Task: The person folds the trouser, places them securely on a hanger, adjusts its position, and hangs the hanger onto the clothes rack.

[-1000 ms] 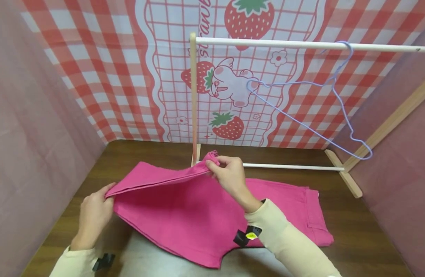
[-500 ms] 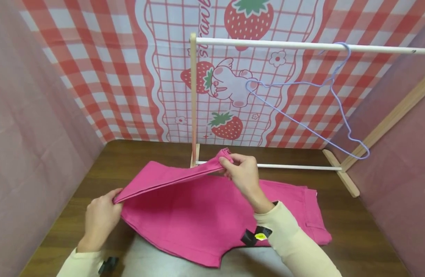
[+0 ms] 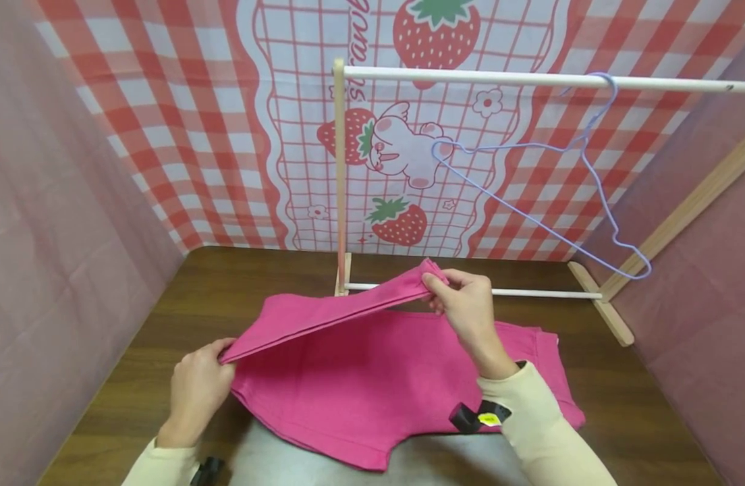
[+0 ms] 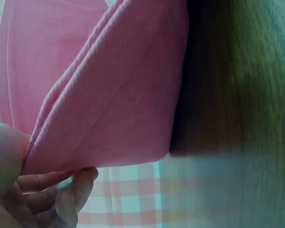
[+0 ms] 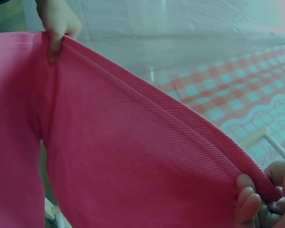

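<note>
A pair of pink pants [image 3: 354,385] lies folded lengthwise on the table, its waistband at the right. The leg part is lifted and doubled back over the rest. My left hand [image 3: 202,385] pinches the raised layers at the left fold, thumb on top; the left wrist view shows its fingers [image 4: 80,187] under the cloth. Higher and to the right, my right hand [image 3: 470,314] pinches the leg's end between thumb and fingers. In the right wrist view the cloth [image 5: 133,133] stretches taut between both hands. The pants' underside is hidden.
Behind the pants stands a rack with a white top rail [image 3: 470,75] and a low white bar [image 3: 542,293]. A lavender hanger [image 3: 530,219] hangs from the rail. The wooden table [image 3: 160,324] meets a checked strawberry cloth [image 3: 208,135] at the back.
Both hands have shifted right, carrying the lifted leg part of the pants across toward the waistband. The right hand has moved farther than the left. The hanger stays on the rail.
</note>
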Demonstrator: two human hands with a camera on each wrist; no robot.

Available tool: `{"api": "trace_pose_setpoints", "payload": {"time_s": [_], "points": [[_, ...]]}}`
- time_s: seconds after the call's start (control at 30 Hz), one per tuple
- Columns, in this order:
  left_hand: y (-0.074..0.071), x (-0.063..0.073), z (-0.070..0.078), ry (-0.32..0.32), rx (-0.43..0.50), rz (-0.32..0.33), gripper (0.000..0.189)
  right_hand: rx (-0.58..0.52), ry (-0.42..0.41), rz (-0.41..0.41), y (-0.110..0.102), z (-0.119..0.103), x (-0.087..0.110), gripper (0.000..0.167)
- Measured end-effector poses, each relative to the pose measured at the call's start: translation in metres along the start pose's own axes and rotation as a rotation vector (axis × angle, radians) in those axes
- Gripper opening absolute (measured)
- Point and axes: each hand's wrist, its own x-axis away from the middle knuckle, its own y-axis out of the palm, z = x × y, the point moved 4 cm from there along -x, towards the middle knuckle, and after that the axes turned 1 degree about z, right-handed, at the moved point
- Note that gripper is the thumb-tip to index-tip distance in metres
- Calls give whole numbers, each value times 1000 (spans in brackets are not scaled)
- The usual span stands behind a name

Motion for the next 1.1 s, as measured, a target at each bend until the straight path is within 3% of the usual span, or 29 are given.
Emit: {"api": "trace_pose_setpoints", "payload": {"time_s": [0.23, 0.67, 0.9, 1.1], "points": [[1, 6, 5, -55, 4, -70, 24, 4, 5, 51, -21, 1, -1, 20], [6, 8, 20, -62, 17, -109, 32, 26, 38, 132, -59, 5, 2, 15], [11, 12, 26, -48, 28, -111, 33, -25, 87, 200, -78, 12, 4, 8], [17, 15, 33, -59, 61, -138, 37, -50, 131, 244, -98, 21, 5, 13]]}}
